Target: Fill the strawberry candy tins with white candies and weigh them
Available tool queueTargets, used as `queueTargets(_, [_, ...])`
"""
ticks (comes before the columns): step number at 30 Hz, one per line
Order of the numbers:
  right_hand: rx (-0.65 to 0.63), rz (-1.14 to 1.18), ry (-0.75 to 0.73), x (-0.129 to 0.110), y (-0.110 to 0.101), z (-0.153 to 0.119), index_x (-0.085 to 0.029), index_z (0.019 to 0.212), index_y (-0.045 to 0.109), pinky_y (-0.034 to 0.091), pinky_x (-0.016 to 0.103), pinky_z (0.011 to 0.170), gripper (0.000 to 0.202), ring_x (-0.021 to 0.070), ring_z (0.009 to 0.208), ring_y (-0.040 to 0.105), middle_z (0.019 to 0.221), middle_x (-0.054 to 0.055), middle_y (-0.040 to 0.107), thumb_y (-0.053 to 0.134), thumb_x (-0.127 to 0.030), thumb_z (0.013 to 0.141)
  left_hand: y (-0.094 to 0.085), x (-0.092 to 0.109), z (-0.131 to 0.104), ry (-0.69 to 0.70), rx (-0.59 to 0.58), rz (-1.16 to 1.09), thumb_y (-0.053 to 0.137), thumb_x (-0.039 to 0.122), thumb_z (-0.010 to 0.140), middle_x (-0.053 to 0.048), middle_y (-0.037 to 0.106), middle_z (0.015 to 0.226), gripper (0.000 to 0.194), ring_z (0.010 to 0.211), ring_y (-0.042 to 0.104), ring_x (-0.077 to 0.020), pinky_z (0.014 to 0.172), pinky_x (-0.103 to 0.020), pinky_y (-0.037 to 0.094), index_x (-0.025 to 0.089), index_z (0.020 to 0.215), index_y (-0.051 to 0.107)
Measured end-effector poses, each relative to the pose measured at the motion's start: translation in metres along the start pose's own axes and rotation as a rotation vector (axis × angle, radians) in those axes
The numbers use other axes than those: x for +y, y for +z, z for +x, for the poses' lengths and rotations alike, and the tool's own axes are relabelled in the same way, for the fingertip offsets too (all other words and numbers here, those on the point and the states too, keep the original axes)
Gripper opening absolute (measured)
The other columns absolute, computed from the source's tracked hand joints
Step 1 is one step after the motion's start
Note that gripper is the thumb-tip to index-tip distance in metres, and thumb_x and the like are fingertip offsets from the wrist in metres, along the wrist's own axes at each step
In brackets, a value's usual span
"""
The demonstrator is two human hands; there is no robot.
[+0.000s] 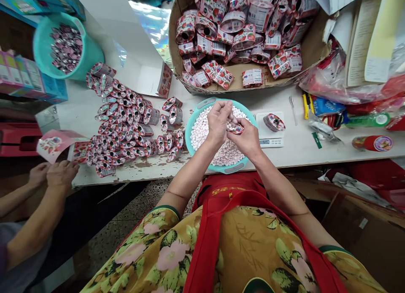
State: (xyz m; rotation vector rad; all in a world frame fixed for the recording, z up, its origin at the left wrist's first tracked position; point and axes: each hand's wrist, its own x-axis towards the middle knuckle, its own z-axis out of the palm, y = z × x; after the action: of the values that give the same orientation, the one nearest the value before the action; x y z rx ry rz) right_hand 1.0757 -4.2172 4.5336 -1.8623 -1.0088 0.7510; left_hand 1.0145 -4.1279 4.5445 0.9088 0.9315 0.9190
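Observation:
A turquoise basin (pixel 189 137) full of small whitish candies (pixel 202 126) sits on the table before me. Over it, my right hand (pixel 247 137) grips a small strawberry-printed candy container (pixel 236 129), its open side turned up. My left hand (pixel 218 119) is closed just above that container's opening, its fingertips bunched around a few of the candies. How many it holds is hidden by the fingers. Right of the basin, another oval container (pixel 274 122) rests on a white digital scale (pixel 270 142).
A cardboard box (pixel 209 88) of containers stands behind the basin. Many containers (pixel 126 128) stand in rows to the left. Beyond them is a turquoise bucket (pixel 91 52) of lids. At far left, a co-worker's hands (pixel 61 173) hold a pink printed carton (pixel 60 141). A dropper (pixel 293 110) lies right.

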Motion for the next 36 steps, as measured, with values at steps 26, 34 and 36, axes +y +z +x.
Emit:
queueTargets(26, [-0.040,0.487,-0.029,0.039,-0.030,-0.014,-0.022,0.111,0.072,0.051,0.035,0.097,0.044,0.0207,0.103,0.067,0.110,0.003,0.072,0.083,-0.035,0.070,-0.007,0.036,0.006,-0.188,0.063,-0.181,0.064,0.034,0.097,0.009,0.037,0.052,0.024,0.038,0.032,-0.0018,0.037,-0.013,0.024,0.019,0.080,0.055])
queueTargets(34, [0.111,0.539,0.122,0.079,-0.092,-0.041,-0.023,0.110,0.073,0.057,0.035,0.090,0.052,0.0214,0.097,0.070,0.106,0.004,0.074,0.089,-0.041,0.063,0.002,-0.022,0.009,-0.415,-0.126,0.188,0.067,0.052,0.090,0.008,0.038,0.054,0.040,0.040,0.028,-0.0037,0.039,-0.017,0.018,0.016,0.075,0.057])
queueTargets(36, [0.195,0.534,0.134,0.092,-0.110,-0.046,-0.022,0.109,0.073,0.058,0.035,0.087,0.053,0.0206,0.092,0.071,0.102,0.004,0.074,0.090,-0.040,0.062,0.020,-0.036,0.008,-0.173,-0.212,0.479,0.065,0.048,0.092,0.005,0.047,0.057,0.033,0.045,0.038,-0.0062,0.045,-0.019,0.027,0.017,0.081,0.064])
